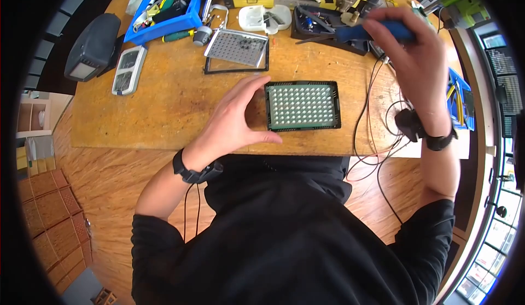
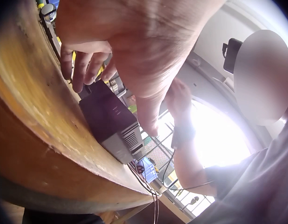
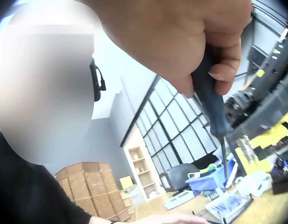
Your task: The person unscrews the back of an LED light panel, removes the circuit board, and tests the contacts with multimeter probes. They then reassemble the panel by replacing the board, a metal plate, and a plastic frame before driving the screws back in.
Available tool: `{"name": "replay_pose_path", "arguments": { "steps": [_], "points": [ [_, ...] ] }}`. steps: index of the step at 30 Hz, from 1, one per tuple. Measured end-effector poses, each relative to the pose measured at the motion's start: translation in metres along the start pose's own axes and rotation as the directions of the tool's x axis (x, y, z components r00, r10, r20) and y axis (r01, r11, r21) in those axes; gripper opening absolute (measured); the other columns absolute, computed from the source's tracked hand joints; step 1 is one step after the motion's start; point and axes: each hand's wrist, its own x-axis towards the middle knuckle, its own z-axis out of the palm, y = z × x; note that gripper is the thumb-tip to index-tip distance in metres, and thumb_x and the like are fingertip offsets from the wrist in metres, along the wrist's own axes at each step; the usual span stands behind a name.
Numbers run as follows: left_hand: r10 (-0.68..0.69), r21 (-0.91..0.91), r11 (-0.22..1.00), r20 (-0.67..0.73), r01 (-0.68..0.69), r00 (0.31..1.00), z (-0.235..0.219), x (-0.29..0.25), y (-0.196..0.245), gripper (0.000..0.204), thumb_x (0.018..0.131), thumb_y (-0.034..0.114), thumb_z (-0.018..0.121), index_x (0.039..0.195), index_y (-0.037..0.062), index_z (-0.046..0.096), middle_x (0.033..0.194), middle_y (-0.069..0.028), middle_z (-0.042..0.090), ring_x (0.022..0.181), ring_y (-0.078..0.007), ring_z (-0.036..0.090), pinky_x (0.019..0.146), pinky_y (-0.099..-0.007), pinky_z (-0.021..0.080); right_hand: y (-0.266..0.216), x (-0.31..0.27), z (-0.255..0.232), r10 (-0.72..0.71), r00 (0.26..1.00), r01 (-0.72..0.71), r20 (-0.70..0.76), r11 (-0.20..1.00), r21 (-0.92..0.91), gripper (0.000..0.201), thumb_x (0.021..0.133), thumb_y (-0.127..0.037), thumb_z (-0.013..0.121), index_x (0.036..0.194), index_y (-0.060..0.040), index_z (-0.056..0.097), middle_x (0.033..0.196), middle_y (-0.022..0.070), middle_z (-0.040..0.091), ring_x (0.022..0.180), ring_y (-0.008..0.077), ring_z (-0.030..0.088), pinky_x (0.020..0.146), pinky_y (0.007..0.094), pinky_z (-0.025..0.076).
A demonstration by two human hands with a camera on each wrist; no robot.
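Note:
A small LED light panel (image 1: 302,106), with rows of clear LEDs on a green board in a black housing, lies on the wooden table in front of the person. The left hand (image 1: 232,116) spans its left side, fingertips right at the upper left corner. In the left wrist view the thumb (image 2: 147,114) stands apart from the housing (image 2: 111,116). Raised at the right, the right hand (image 1: 418,53) grips the blue handle of a screwdriver (image 1: 399,30). Its thin metal shaft (image 3: 224,156) points down in the right wrist view.
Behind the panel lie a perforated plate (image 1: 236,47) with small dark parts on it and a black frame (image 1: 238,71). A white tray (image 1: 265,18), a blue bin (image 1: 169,15) of tools and a dark parts tray (image 1: 314,23) stand farther back. Loose cables (image 1: 365,108) run down the right side.

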Motion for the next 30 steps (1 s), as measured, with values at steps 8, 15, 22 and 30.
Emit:
{"name": "replay_pose_path", "arguments": {
  "steps": [8, 15, 22, 30],
  "points": [
    [0.308, 0.149, 0.941, -0.007, -0.303, 0.951, -0.024, 0.012, 0.020, 0.029, 0.081, 0.007, 0.091, 0.108, 0.0042, 0.079, 0.111, -0.0094, 0.070, 0.102, -0.0301, 0.070, 0.089, -0.0427, 0.057, 0.059, -0.112, 0.027, 0.536, 0.839, -0.543, 0.088, 0.831, 0.119, 0.018, 0.097, -0.011, 0.085, 0.110, -0.0006, 0.078, 0.088, 0.0072, 0.074, 0.074, 0.0121, 0.071, 0.067, 0.0292, 0.054],
    [0.411, 0.219, 0.874, 0.138, -0.433, 0.901, -0.033, 0.038, 0.037, 0.019, 0.079, 0.000, 0.088, 0.093, 0.0025, 0.076, 0.090, -0.0073, 0.064, 0.084, -0.0284, 0.064, 0.074, -0.0409, 0.051, 0.058, -0.131, 0.033, 0.361, 0.919, -0.356, 0.158, 0.932, -0.060, 0.023, 0.093, -0.006, 0.083, 0.114, 0.0006, 0.074, 0.108, 0.0164, 0.073, 0.097, 0.0365, 0.074, 0.082, 0.0418, 0.058],
    [0.441, 0.232, 0.803, 0.389, -0.549, 0.809, -0.035, 0.046, 0.048, 0.014, 0.082, 0.003, 0.084, 0.088, 0.0001, 0.072, 0.088, -0.0073, 0.060, 0.082, -0.0256, 0.062, 0.074, -0.0397, 0.050, 0.050, -0.138, 0.042, 0.237, 0.950, -0.224, 0.204, 0.971, -0.085, 0.036, 0.092, -0.004, 0.082, 0.126, 0.0005, 0.069, 0.118, 0.0186, 0.070, 0.105, 0.0400, 0.071, 0.089, 0.0470, 0.057],
    [0.353, 0.306, 0.674, 0.666, -0.672, 0.657, -0.030, 0.058, 0.071, 0.009, 0.082, 0.008, 0.072, 0.076, 0.0036, 0.068, 0.084, -0.0053, 0.057, 0.084, -0.0219, 0.063, 0.078, -0.0375, 0.048, 0.011, -0.121, 0.046, -0.020, 0.959, -0.010, 0.284, 0.994, 0.104, 0.078, 0.083, -0.017, 0.092, 0.149, 0.0004, 0.056, 0.151, 0.0248, 0.057, 0.135, 0.0461, 0.060, 0.114, 0.0495, 0.053]
  ]
}}
